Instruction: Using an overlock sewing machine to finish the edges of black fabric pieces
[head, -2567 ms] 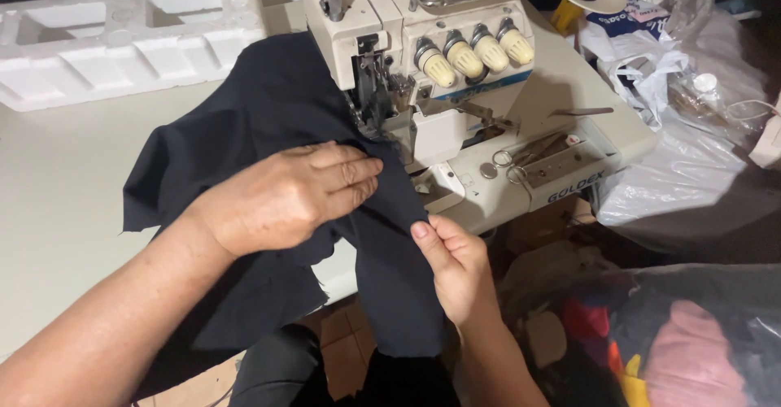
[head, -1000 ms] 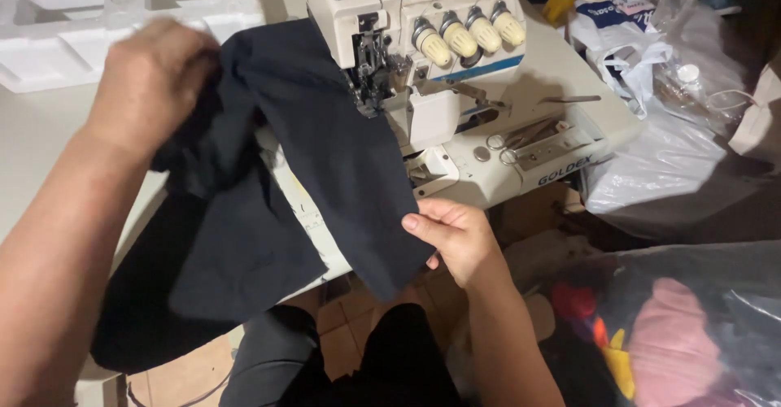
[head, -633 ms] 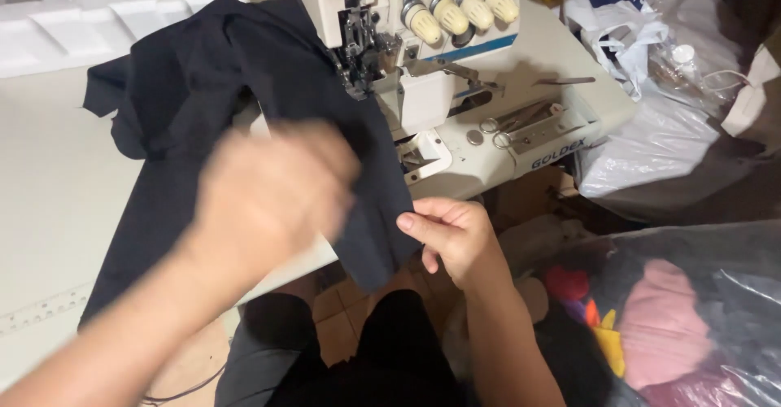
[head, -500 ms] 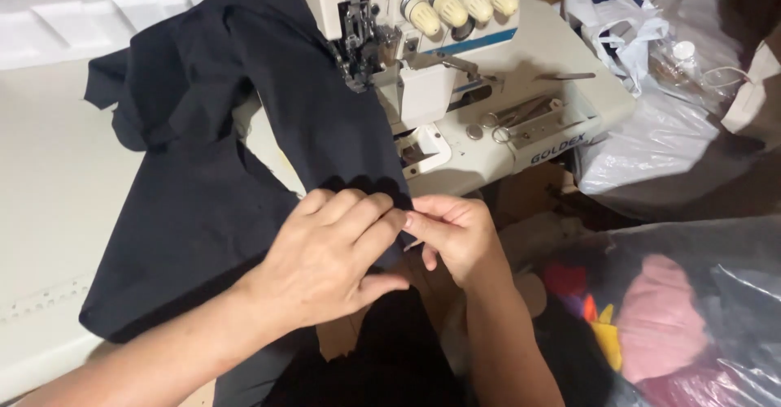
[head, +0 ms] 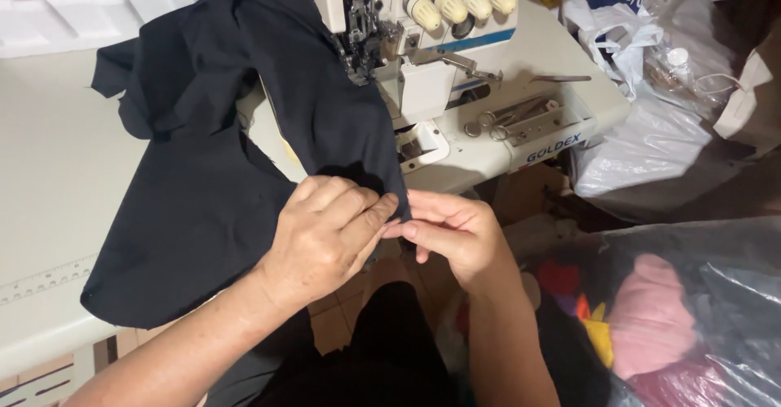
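Both hands pinch the cloth (head: 211, 204) at the table's (head: 49, 212) front edge: left hand (head: 325, 240) curled over it, right hand (head: 451, 236) nipping its hem. Earlier, the left hand was raised.

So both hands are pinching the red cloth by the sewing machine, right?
Not quite: the cloth is black, not red. The head view shows the left hand and right hand pinching its edge just in front of the sewing machine.
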